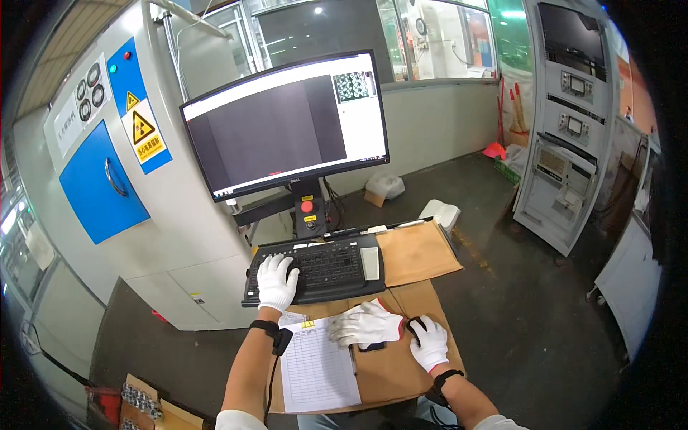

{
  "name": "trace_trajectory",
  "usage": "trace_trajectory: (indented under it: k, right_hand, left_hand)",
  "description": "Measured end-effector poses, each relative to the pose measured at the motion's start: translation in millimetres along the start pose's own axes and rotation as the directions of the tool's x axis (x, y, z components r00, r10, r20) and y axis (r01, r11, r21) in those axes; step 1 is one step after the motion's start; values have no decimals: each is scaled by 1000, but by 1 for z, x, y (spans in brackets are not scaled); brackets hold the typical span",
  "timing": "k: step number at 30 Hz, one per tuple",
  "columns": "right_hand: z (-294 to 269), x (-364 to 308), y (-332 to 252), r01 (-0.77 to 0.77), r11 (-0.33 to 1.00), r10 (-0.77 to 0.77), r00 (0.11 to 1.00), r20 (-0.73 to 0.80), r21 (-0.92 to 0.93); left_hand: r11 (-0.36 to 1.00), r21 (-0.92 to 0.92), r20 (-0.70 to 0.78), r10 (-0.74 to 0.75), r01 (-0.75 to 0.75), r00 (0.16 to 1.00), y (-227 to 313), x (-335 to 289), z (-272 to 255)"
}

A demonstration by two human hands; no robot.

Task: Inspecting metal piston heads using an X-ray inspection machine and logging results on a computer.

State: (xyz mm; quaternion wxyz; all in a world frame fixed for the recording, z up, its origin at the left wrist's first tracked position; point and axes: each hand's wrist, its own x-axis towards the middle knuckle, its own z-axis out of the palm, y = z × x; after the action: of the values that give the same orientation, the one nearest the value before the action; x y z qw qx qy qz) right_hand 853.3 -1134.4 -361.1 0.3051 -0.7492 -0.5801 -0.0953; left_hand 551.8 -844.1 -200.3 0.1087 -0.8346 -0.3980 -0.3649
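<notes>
My left hand, in a white knit glove, lies with its fingers stretched over the left end of a black keyboard. At the right of the cardboard-covered surface, my gloved right hand is curled over a dark computer mouse, mostly hidden under the fingers. Between the hands lies a pair of empty white gloves with red cuffs, partly over a dark flat object. A printed table sheet with a yellow clip is left of them. Above the keyboard stands a monitor showing a dark grey picture.
A brown envelope-like sheet lies right of the keyboard. A red push button sits below the monitor. To the left stands a large pale cabinet with a blue door. An instrument rack stands right; boxed metal parts are lower left.
</notes>
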Motion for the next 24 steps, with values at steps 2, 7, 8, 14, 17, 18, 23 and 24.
trace_trajectory:
  k: [2,7,8,14,17,18,23,24]
  right_hand:
    - [-2,1,-1,-19,1000,19,1000,19,6]
    - [1,2,-1,-32,999,32,999,44,0]
    - [4,1,0,-32,999,32,998,45,-1]
    - [4,0,0,-13,1000,13,1000,21,1]
    - [5,-1,2,-15,1000,15,1000,11,-27]
    - [3,0,1,-17,1000,17,1000,19,-21]
    - [2,0,0,-18,1000,18,1000,24,-14]
    - [2,-1,0,-13,1000,13,1000,21,-21]
  left_hand:
    - [999,31,2,-9,8,1000,0,-1,1]
    - [1000,19,-31,-1,1,1000,-9,-2,7]
    - [1000,17,-36,5,-5,999,-9,-2,8]
    - [999,32,-22,12,-11,1000,-7,0,4]
    - [1000,27,-19,1,0,1000,-3,0,5]
    - [1000,30,-19,0,1,1000,-4,0,5]
    - [1000,23,-1,1,-1,1000,-3,0,3]
    - [1000,23,-2,0,0,1000,-3,0,2]
